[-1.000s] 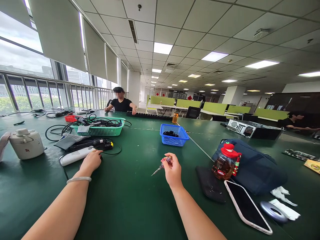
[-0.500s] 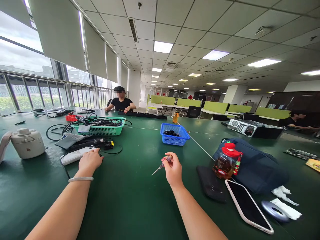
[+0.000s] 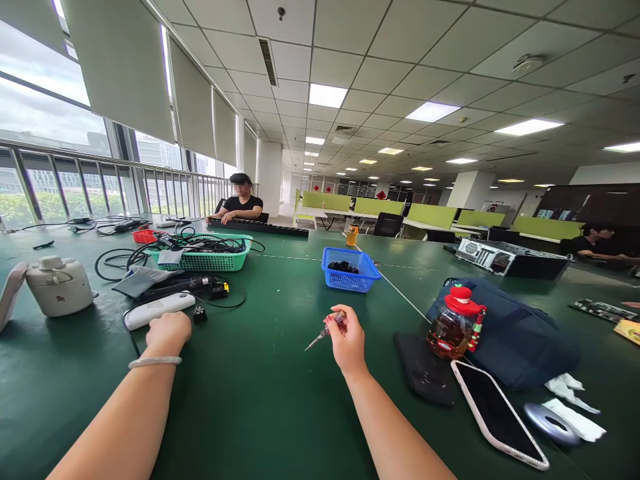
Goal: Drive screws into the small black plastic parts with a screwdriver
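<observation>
My right hand (image 3: 347, 337) holds a small screwdriver (image 3: 320, 339) with a clear reddish handle, its tip pointing down and left above the green table. My left hand (image 3: 170, 332) rests at the near edge of a white power strip (image 3: 160, 309), its fingers curled and their tips hidden. A small black block (image 3: 199, 315) lies on the table just beyond that hand. Past my right hand stands a blue basket (image 3: 350, 281) with several black pieces (image 3: 343, 267) inside.
A green basket (image 3: 225, 262) of cables stands at the left, near a white jug (image 3: 59, 287). At the right are a bottle (image 3: 453, 327), dark bag (image 3: 520, 333), black pouch (image 3: 423, 367) and phone (image 3: 500, 413). A person (image 3: 241, 200) sits across the table.
My left hand has drawn back toward me and left, leaving the small black block in view. The person across has moved their hands and a long black bar leftward.
</observation>
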Demonstrator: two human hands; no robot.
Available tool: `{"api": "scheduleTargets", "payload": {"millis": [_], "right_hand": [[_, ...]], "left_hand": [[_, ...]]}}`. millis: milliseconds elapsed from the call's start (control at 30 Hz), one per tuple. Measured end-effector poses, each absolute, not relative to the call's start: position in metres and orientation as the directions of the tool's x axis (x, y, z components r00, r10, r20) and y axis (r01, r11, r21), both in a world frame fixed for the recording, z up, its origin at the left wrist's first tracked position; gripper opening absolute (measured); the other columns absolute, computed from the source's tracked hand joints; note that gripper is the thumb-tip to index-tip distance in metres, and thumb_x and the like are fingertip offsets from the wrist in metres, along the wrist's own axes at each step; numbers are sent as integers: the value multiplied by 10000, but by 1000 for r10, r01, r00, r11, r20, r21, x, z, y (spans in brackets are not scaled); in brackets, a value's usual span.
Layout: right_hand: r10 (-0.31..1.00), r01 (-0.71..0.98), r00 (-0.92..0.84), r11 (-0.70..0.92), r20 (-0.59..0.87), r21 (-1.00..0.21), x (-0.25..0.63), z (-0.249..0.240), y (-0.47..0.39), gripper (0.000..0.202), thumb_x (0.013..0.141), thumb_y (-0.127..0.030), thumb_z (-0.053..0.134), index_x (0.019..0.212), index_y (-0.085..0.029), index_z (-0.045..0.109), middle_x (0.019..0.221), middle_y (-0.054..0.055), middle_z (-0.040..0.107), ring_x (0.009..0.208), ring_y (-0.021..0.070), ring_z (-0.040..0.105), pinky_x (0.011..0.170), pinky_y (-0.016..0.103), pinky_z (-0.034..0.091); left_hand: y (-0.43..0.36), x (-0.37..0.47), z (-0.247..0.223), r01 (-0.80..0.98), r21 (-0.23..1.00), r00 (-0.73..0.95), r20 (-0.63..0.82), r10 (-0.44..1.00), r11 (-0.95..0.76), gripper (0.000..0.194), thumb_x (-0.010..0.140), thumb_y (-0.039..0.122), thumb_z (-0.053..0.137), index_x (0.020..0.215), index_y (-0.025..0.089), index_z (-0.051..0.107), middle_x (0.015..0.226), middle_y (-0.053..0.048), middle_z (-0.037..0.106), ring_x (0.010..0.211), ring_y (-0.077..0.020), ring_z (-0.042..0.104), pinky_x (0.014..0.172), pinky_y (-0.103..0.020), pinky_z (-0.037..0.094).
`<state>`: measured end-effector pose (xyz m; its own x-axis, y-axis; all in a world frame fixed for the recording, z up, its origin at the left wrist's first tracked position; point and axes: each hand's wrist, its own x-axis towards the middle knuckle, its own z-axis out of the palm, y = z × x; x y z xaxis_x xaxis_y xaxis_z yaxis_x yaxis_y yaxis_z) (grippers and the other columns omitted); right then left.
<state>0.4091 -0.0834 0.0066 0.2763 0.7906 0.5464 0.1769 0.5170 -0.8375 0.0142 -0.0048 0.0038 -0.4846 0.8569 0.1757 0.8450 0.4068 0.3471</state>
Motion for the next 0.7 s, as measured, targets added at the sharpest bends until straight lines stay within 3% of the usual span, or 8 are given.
{"api": "scheduleTargets", "payload": {"millis": [133,233,333,500,700], "right_hand": [[790,175,273,521,549,-836,409,6,-82,209,796,-338,581,953,-202,556,778,31,649,735,194,662,670,319,540],[791,176,267,522,550,-835,409,6,-82,216,795,-346,584,955,-203,557,782,30,647,736,191,659,673,319,538],[785,175,268,530,558,-830,409,6,-83,211,800,-339,577,960,-202,555,784,32,645,737,189,657,670,317,538],[788,180,263,527,557,-831,409,8,-85,200,801,-327,571,956,-203,553,777,32,646,731,190,658,665,316,537],[795,180,263,517,547,-837,408,10,-86,210,795,-343,564,952,-205,551,778,34,644,742,196,660,674,323,534]], "left_hand": [[-10,21,14,781,262,-607,101,788,568,441,744,132,447,1135,63,640,1225,-247,591,1153,-402,520,787,-462,502],[-13,28,19,860,260,-497,229,837,439,461,845,171,344,1216,26,575,1210,-269,575,1091,-378,560,820,-439,474],[-15,34,21,898,290,-421,337,842,333,499,910,232,266,1319,58,492,1178,-256,587,1053,-343,589,847,-417,458],[-15,38,21,907,292,-394,338,855,303,513,942,265,195,1356,121,461,1140,-221,614,1030,-336,606,837,-418,459],[-15,41,21,936,230,-334,342,879,266,534,878,142,277,1389,160,433,1198,-188,603,1010,-309,619,848,-393,459]]}}
